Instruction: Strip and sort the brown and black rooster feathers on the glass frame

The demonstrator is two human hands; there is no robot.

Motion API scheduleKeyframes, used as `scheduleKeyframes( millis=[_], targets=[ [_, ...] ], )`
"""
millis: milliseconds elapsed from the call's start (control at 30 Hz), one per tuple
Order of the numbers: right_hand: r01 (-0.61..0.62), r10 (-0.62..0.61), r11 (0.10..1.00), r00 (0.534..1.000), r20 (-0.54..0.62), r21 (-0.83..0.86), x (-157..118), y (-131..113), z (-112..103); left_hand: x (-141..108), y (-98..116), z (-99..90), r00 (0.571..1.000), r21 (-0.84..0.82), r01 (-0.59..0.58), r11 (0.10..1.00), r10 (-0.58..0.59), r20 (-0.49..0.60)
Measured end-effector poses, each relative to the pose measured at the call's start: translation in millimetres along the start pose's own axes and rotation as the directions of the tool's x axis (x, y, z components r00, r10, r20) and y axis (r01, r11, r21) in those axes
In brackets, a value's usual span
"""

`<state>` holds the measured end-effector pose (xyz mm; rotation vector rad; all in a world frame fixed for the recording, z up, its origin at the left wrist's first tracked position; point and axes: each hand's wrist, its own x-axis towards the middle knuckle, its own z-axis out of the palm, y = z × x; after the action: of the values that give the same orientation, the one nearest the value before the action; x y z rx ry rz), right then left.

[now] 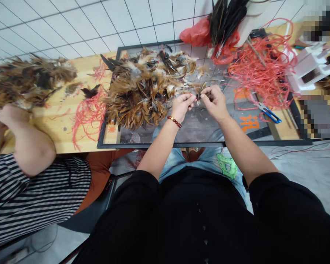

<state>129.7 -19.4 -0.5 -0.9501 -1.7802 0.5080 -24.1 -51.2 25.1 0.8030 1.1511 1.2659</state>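
My left hand (183,104), with a beaded bracelet at the wrist, is closed in a pinch, and a bit of red string shows at its fingertips. Close by on the right, my right hand (215,102) pinches a small dark feather (198,88) between thumb and fingers. The fingertips of both hands nearly meet, and fine detail between them is too small to make out. Just left of them spreads a large pile of brown feathers (143,88) on a black-framed glass panel (165,137).
At the right lie tangled red string (264,69) and blue-handled snippers (272,114). Long black feathers (227,22) stand by a red plastic bag (196,33). On the left, a co-worker's arm (30,139) rests near another feather pile (30,79) and more red string (89,113).
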Motion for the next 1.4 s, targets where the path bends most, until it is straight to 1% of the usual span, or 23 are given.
scheduleKeyframes(
  millis=[67,133,233,333,400,500,600,667,767,867,933,1000,1100,1167,1267,1300,1333,1400],
  targets=[
    [-0.01,0.01,1.0,1.0,-0.003,0.014,0,-4,-2,-1,0,1.5,1.0,0.007,-0.005,1.0,0.005,-0.007],
    [-0.026,0.025,0.999,0.999,0.022,0.031,0,-6,-2,-1,-1,2.3,1.0,0.017,-0.021,1.0,0.021,-0.011],
    [-0.052,0.046,0.997,0.993,0.111,0.053,-1,-6,-1,0,-4,2.0,0.997,0.039,-0.074,0.996,0.074,0.003],
    [-0.081,0.068,0.995,0.981,0.182,0.065,-2,-2,2,2,-7,1.1,0.987,0.057,-0.163,0.985,0.163,0.018],
    [-0.105,0.091,0.992,0.979,0.18,0.068,-2,1,4,5,-9,0.2,0.976,0.057,-0.218,0.974,0.219,-0.006],
    [-0.144,0.132,0.985,0.984,0.123,0.097,-1,5,6,9,-9,-3.2,0.963,0.082,-0.249,0.965,0.256,-0.087],
    [-0.179,0.166,0.971,0.982,0.092,0.157,0,9,8,12,-8,-7.8,0.96,0.128,-0.219,0.967,0.237,-0.146],
    [-0.185,0.171,0.965,0.981,0.094,0.183,0,9,9,13,-8,-9.4,0.967,0.144,-0.185,0.972,0.206,-0.151],
    [-0.187,0.176,0.964,0.982,0.073,0.19,0,8,9,12,-8,-9.3,0.977,0.165,-0.164,0.972,0.184,-0.11],
    [-0.2,0.196,0.963,0.98,0.04,0.183,0,6,8,11,-10,-9.0,0.975,0.222,-0.208,0.952,0.22,-0.026],
    [-0.205,0.202,0.961,0.979,0.036,0.184,0,7,7,11,-13,-10.1,0.964,0.302,-0.262,0.917,0.261,0.043],
    [-0.202,0.197,0.962,0.979,0.045,0.185,0,9,8,10,-15,-11.5,0.947,0.393,-0.319,0.863,0.308,0.091],
    [-0.196,0.19,0.965,0.981,0.049,0.175,-1,12,9,9,-14,-12.7,0.924,0.463,-0.372,0.805,0.37,0.1],
    [-0.193,0.187,0.968,0.981,0.052,0.16,-2,13,10,8,-11,-12.4,0.91,0.454,-0.393,0.799,0.408,0.07],
    [-0.184,0.176,0.973,0.982,0.074,0.137,-3,12,11,6,-6,-10.7,0.89,0.39,-0.414,0.822,0.455,-0.015],
    [-0.18,0.17,0.975,0.982,0.083,0.132,-3,11,11,5,-5,-9.8,0.894,0.357,-0.405,0.842,0.447,-0.038],
    [-0.177,0.166,0.976,0.982,0.091,0.129,-3,10,11,4,-4,-8.9,0.907,0.317,-0.382,0.868,0.418,-0.051],
    [-0.179,0.165,0.975,0.98,0.109,0.131,-3,9,11,2,-3,-7.0,0.95,0.224,-0.295,0.929,0.31,-0.035]
  ],
)
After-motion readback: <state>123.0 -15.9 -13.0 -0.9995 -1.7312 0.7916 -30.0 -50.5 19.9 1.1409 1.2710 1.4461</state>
